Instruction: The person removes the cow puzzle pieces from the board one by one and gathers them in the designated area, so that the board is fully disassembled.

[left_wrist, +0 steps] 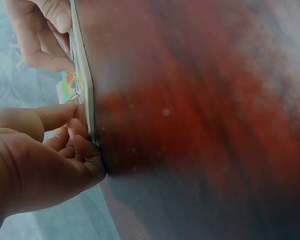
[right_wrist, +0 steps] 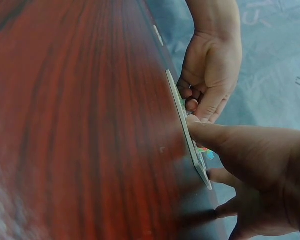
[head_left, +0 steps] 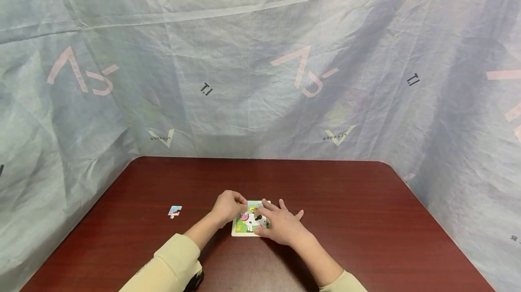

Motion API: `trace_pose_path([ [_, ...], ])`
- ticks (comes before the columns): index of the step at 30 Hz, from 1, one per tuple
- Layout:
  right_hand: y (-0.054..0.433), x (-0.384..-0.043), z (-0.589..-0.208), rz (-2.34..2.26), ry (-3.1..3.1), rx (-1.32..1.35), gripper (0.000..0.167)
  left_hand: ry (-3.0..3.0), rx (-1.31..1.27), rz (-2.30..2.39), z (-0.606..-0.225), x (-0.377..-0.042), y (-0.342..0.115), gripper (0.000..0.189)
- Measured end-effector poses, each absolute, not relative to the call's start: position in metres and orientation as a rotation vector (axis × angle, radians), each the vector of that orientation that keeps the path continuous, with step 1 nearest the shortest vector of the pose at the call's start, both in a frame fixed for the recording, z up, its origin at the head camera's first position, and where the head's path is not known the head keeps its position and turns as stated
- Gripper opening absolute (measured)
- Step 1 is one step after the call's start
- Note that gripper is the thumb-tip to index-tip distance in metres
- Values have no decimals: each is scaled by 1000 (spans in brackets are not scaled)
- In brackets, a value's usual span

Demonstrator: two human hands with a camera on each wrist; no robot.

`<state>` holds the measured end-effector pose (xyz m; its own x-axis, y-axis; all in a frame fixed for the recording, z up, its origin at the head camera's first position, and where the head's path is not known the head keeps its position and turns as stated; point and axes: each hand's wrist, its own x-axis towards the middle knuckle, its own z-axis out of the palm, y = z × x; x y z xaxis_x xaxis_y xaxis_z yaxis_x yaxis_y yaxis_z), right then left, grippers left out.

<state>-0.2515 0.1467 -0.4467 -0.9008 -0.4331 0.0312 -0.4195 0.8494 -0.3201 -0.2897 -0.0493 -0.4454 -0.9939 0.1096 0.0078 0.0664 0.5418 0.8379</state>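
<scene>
A small square jigsaw puzzle board (head_left: 241, 234) with a cow picture lies on the table. My left hand (head_left: 229, 208) is at its left side, thumb and fingers pinching a colourful puzzle piece (left_wrist: 67, 86) that stands tilted above the board. The lower fingers of that hand are curled at the board's edge. My right hand (head_left: 282, 225) rests over the board's right part with fingers spread. Its thumb touches the near side, and the outer fingers reach past the right edge onto the table. Part of the cow picture is hidden under this hand.
One loose puzzle piece (head_left: 175, 211) lies on the dark red wooden table (head_left: 342, 192), left of the board. A grey printed cloth (head_left: 252, 79) hangs behind the table and along both sides.
</scene>
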Motion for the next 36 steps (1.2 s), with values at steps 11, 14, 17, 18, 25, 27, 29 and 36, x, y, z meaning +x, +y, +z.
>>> trace_pose_path([
  [11,147,-252,-444,-489,2981,-675,36,2693,156,1485,-444,-291,-49,4],
  [14,147,-252,-444,-491,2977,-668,37,2689,160,1489,-444,-290,-50,5],
  [17,147,-252,-444,-486,2978,-669,37,2685,168,1496,-443,-290,-50,5],
  [18,147,-252,-445,-483,2978,-668,37,2682,168,1499,-443,-289,-50,5],
  [25,147,-251,-443,-466,2976,-665,36,2680,165,1503,-444,-289,-50,4],
  [27,147,-251,-444,-455,2975,-663,35,2679,166,1506,-445,-290,-50,3],
  [29,146,-251,-444,-449,2974,-660,35,2678,168,1511,-445,-290,-50,3],
  [36,147,-251,-446,-450,2970,-657,38,2678,201,1524,-442,-287,-50,6],
])
